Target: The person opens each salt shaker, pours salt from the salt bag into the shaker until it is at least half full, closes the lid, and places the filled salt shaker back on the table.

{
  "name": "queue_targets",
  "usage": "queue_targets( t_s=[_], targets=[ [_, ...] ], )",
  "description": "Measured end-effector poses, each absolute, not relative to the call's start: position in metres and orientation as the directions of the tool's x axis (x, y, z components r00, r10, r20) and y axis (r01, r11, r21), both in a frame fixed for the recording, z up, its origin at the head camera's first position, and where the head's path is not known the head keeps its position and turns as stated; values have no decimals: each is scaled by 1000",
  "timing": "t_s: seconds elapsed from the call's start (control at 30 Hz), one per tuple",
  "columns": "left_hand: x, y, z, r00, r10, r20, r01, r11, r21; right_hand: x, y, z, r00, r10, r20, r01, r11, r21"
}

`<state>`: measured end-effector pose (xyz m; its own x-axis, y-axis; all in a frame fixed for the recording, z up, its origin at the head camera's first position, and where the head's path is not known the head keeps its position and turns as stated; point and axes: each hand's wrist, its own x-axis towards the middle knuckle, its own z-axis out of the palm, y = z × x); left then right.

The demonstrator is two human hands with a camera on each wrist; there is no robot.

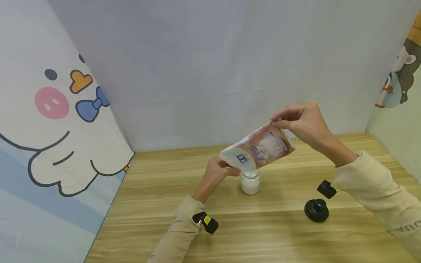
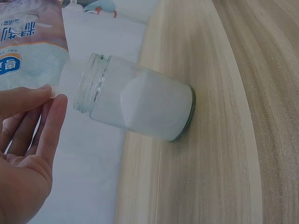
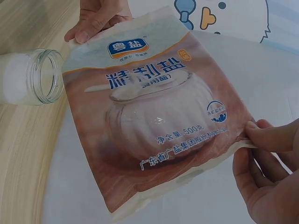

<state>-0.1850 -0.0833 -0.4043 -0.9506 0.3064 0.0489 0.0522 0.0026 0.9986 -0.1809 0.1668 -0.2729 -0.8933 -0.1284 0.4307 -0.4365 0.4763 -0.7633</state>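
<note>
A printed salt bag [image 1: 263, 146] is held aslant in the air, its pale end lowest, close over the mouth of a glass jar [image 1: 250, 185]. My left hand [image 1: 215, 172] pinches a corner of that low end between thumb and fingers. Up at the raised end, my right hand [image 1: 306, 122] pinches the opposite corner of the bag. White salt [image 2: 149, 105] lies heaped inside the jar, sloping against its wall in the left wrist view. The jar stands upright on the table without a lid, beside the left fingertips.
A round black lid [image 1: 316, 210] with a knob lies on the wooden table [image 1: 263, 233], right of the jar. Black wrist cameras [image 1: 210, 224] are worn on both arms. A pale cloth wall [image 1: 210, 73] rises behind the table; a cartoon-printed sheet [image 1: 19, 109] hangs at the left.
</note>
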Motion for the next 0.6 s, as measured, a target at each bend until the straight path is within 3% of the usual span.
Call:
queue_targets(
  t_s=[0.6],
  targets=[
    [-181, -83, -400, -948, 314, 46, 56, 21, 998, -180, 165, -274, -884, -138, 447, -456, 465, -759]
  ],
)
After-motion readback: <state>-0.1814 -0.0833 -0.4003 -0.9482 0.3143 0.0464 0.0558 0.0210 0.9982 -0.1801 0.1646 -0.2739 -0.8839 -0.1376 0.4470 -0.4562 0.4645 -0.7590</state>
